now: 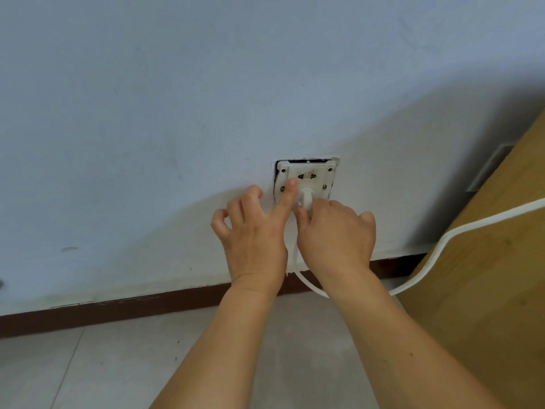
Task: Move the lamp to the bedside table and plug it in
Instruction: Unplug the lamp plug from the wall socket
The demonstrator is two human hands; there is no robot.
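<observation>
White plastic plug sits pinched in the right hand, fingers closed round its lower edge, pressed against the lower part of the wall socket. Left hand is just beside it: index finger straight out w/ its tip on the socket face, other fingers loosely curled and holding nothing. Both forearms come up from the bottom of the view.

Socket plate is white, tilted a bit in its wall cutout (dark gap shows along the top and left edge), upper holes free. White cord drops from the plug behind the right wrist, loops near the floor, then climbs right across the wooden bedside table and out of view; lamp itself isn't visible.

Wall is pale, scuffed, w/ a dark brown skirting board along the bottom. Light grey tiled floor below. Table side stands close to the socket's right, shading the wall there.
</observation>
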